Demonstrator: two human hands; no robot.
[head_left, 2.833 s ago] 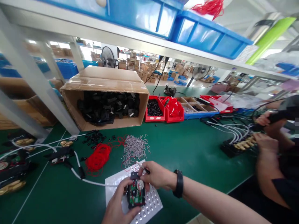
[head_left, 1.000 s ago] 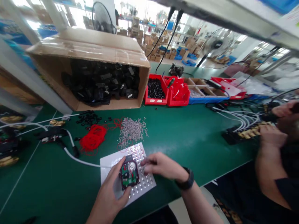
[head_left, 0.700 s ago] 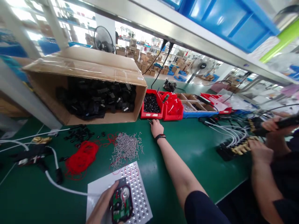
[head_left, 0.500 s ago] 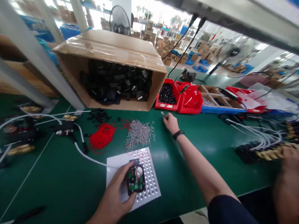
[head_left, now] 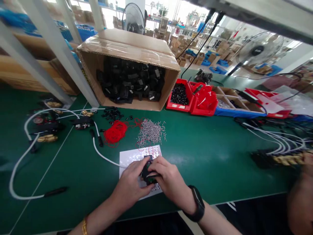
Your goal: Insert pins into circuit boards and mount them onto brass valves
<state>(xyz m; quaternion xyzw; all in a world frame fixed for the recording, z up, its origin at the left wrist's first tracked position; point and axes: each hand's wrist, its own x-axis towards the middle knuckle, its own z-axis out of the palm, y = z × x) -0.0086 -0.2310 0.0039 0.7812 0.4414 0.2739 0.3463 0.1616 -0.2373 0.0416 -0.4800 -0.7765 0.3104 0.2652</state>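
My left hand point(head_left: 132, 179) grips a small black housing point(head_left: 144, 169) with a green circuit board inside, fingers and thumb on its sides. My right hand point(head_left: 166, 178) is closed over the same housing, fingertips pressed at the board. A thin dark piece shows by these fingers, but I cannot make out what they hold. Both hands rest above a white sheet point(head_left: 126, 158) with rows of shiny round discs. Just beyond lie a pile of small metal pins or screws point(head_left: 152, 131) and a bundle of red wire point(head_left: 115, 132).
An open cardboard box point(head_left: 129, 44) of black parts stands at the back. Red bins point(head_left: 179, 107) and a divided tray point(head_left: 234, 112) sit to its right. White cables point(head_left: 24, 195) with dark units lie left. A co-worker's hand point(head_left: 307, 166) is near brass-fitted units point(head_left: 290, 159).
My right hand has come back from near the red bins to the housing, where it now covers much of the board. The camera view has shifted slightly.
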